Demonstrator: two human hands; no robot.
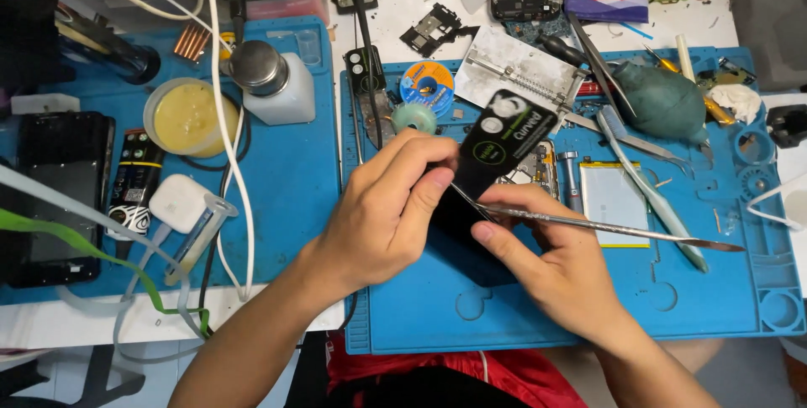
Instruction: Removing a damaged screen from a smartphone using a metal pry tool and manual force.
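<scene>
My left hand (382, 210) grips a black phone back cover (496, 152) with round stickers, tilted up over the blue work mat (521, 307). My right hand (546, 252) holds a long thin metal spudger (605, 225). Its tip is pushed in at the cover's lower edge, and its flat end points right. Under the cover lies an opened phone body (538, 168), mostly hidden. A pale battery (614, 202) rests on the mat just right of my hands.
A green dust blower (664, 101), tweezers (664, 215), a solder reel (426, 84) and a tape roll (414, 118) lie at the back of the mat. To the left are a yellow paste tub (187, 116), a solvent bottle (273, 80), a white charger (181, 202) and a dark phone (59, 194).
</scene>
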